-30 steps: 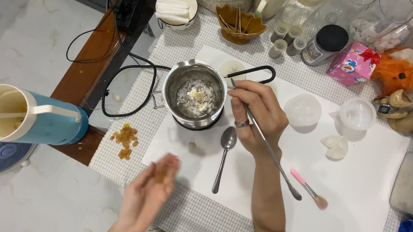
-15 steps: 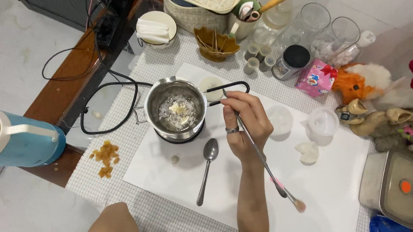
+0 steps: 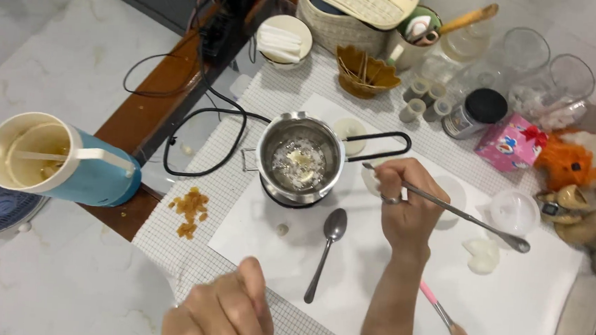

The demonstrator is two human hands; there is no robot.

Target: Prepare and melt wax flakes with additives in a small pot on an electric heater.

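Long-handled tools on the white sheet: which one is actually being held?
The thin metal stirring rod, pinched in the right hand. The spoon and pink-handled brush lie untouched.

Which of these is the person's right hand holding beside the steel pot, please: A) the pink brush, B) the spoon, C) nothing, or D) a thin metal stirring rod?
D: the right hand pinches the thin metal rod, while the spoon and pink brush lie on the white sheet.
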